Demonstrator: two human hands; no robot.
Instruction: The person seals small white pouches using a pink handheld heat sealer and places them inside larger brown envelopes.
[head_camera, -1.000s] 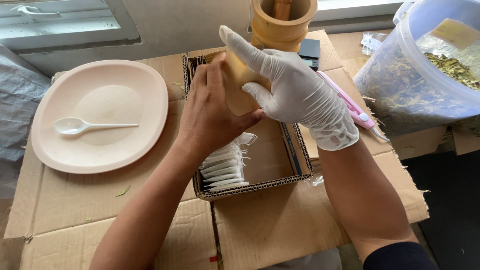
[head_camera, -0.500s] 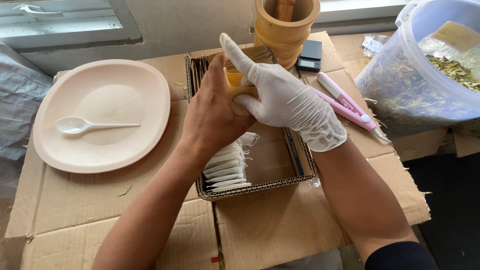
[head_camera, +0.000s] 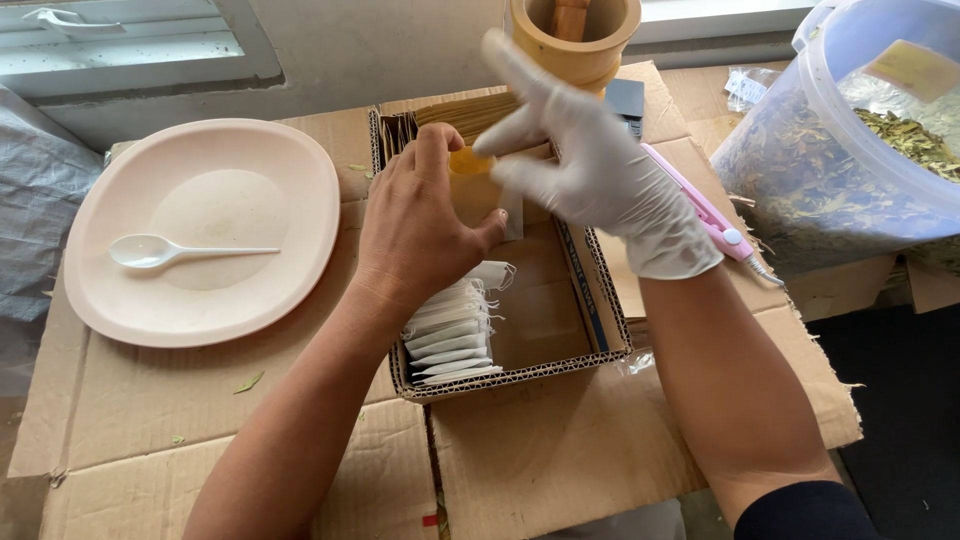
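Observation:
My bare left hand grips a small brown paper pouch upright over a shallow cardboard box. My right hand, in a white glove, pinches the pouch's yellowish top edge from the right, with its forefinger sticking up. Several white flat tea bags stand in a row at the box's near left, just under my left wrist. A stack of brown pouches lies along the box's far end.
A pale pink plate with a white plastic spoon sits at the left. A wooden mortar with pestle stands behind the box. A pink hand tool and a clear tub of dried leaves are at the right.
Both hands have stayed on the pouch and lowered it slightly. The gloved hand has shifted a little, showing more of the pink tool.

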